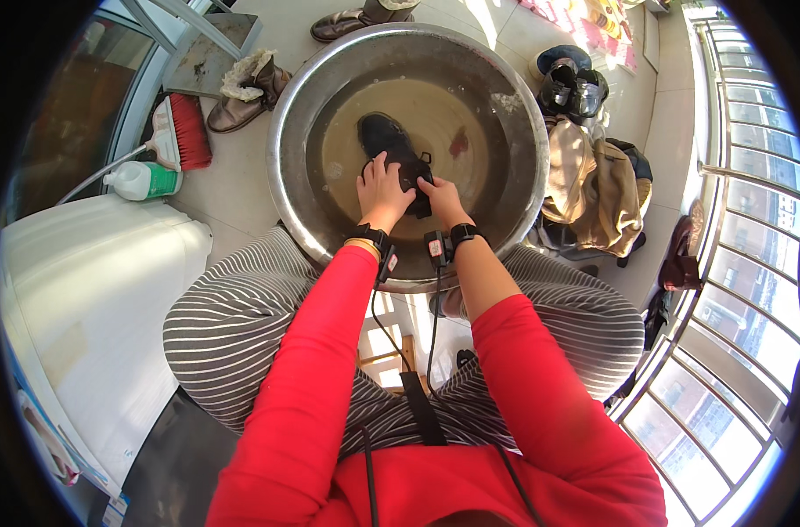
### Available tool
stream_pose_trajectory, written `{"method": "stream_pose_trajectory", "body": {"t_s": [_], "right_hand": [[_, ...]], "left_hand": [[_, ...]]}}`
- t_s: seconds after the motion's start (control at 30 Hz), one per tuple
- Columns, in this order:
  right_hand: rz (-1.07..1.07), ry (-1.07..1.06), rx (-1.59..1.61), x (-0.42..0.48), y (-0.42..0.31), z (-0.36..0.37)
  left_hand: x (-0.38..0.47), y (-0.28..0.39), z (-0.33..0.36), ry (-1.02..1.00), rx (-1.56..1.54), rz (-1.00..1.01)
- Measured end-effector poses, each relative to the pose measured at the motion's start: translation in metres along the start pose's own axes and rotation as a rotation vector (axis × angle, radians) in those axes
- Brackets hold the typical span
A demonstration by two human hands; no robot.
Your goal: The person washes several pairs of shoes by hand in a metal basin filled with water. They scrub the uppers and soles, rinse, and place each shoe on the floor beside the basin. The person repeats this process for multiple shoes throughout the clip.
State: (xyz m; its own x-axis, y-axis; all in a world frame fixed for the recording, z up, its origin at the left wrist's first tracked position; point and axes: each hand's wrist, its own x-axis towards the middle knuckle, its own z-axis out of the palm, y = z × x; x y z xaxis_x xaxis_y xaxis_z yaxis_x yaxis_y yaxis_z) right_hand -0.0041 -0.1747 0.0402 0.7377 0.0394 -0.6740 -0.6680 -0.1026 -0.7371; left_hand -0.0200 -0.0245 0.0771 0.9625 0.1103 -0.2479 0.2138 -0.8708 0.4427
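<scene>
A large round metal basin point(288, 217) with murky brownish water stands between my knees. A black shoe point(381, 132) lies in the water, its toe pointing away from me and to the left. My left hand point(382, 191) rests with spread fingers on the middle of the shoe. My right hand point(441, 197) grips the near right edge of the shoe between thumb and fingers. A small reddish-brown thing point(459, 142) shows in the water to the right of the shoe; what it is, I cannot tell.
Brown fleece-lined boots point(242, 109) point(347, 25) stand beyond the basin. At left are a red-bristled broom point(189, 132) and a white plastic jug point(143, 180). At right lie black shoes point(571, 89) and a heap of brown boots or cloth point(594, 184), near a railing point(742, 168).
</scene>
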Motion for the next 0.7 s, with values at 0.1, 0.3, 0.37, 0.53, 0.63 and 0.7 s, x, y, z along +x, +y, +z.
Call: {"method": "stream_pose_trajectory", "body": {"t_s": [0.1,0.3,0.37,0.53,0.63,0.7], "right_hand": [[0.070,-0.053,-0.040,0.000,-0.004,0.001],[0.177,-0.076,0.360,-0.017,0.008,-0.015],[0.244,-0.039,0.434,-0.015,0.019,-0.021],[0.351,0.023,0.392,-0.001,0.029,-0.026],[0.401,-0.051,0.407,-0.004,0.018,-0.029],[0.435,-0.284,0.539,-0.013,0.009,-0.026]], "left_hand": [[0.012,-0.002,-0.003,-0.016,0.220,0.131],[0.028,-0.036,0.001,-0.043,-0.284,-0.021],[0.032,-0.045,0.002,-0.024,-0.476,-0.080],[0.037,-0.057,-0.003,-0.129,-1.133,-0.336],[0.033,-0.061,-0.009,-0.241,-1.538,-0.499],[0.030,-0.064,-0.013,-0.250,-1.744,-0.615]]}}
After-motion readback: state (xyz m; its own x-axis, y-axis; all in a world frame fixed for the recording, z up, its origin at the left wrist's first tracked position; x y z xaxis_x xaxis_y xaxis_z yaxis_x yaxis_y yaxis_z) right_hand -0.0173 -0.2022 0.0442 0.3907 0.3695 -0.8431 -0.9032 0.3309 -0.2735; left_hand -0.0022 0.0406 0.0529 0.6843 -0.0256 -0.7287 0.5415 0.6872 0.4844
